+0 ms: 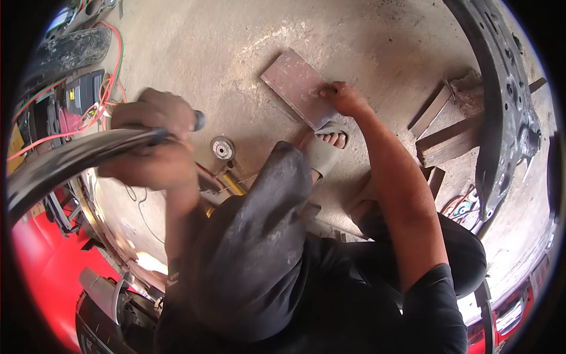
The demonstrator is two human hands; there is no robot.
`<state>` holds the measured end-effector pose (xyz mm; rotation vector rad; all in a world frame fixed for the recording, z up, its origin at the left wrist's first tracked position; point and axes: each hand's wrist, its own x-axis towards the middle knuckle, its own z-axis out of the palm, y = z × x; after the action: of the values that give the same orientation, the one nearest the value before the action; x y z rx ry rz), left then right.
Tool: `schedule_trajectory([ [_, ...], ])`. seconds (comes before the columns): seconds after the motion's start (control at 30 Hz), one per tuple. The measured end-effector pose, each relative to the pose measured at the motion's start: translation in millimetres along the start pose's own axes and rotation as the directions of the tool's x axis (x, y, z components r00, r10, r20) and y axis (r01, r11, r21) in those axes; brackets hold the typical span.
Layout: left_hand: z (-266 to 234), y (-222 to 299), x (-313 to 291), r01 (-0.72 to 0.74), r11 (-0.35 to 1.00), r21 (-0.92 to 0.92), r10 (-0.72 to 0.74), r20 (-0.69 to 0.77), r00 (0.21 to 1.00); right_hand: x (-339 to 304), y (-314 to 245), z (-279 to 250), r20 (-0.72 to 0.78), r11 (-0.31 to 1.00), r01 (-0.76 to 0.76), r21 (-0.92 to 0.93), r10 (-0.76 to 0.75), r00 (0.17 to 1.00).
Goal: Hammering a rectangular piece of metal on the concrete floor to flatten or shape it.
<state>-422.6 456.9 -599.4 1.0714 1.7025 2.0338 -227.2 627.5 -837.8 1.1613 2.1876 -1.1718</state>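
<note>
Out to the left, my left hand is smeared by motion. Its fingers seem closed round the end of a black curved bar, and a short dark tip sticks out beyond them. My right hand grips the right edge of a flat, rectangular brown slab. That slab is tilted over the concrete floor, and its lower corner comes close to my sandal. What the slab is made of I cannot tell.
A round disc lies on the floor near a yellow handle. Brown blocks sit at the right beside a large black perforated metal part. Red hoses and tools crowd the left, above a red panel.
</note>
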Motion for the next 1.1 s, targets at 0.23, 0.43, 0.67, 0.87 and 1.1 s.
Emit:
schedule_trajectory([
  [0.23,-45.7,-157.4,-165.8,0.457,0.535,0.71,-0.612,-0.046,0.789,-0.3,3.8,7.9,-0.039,0.999,-0.028,-0.021,0.027,0.999],
  [0.43,-32.3,-60.8,-100.3,0.673,0.668,0.319,-0.644,-0.206,0.737,9.3,25.4,29.0,0.008,0.936,0.337,0.103,-0.339,0.941],
  [0.67,-12.8,12.2,6.0,0.055,0.998,0.036,-0.055,-0.003,0.998,14.2,7.5,8.0,0.063,0.991,0.058,-0.123,-0.051,0.997],
  [0.87,-63.7,-142.3,-148.6,0.531,0.397,0.749,-0.73,-0.093,0.677,-9.7,-20.8,-2.8,0.073,0.984,-0.025,-0.177,0.038,0.997],
  [1.1,-35.5,-58.7,-107.5,0.578,0.742,0.34,-0.577,-0.117,0.808,9.8,-2.4,-6.9,0.139,0.988,-0.019,-0.155,0.041,0.989],
])
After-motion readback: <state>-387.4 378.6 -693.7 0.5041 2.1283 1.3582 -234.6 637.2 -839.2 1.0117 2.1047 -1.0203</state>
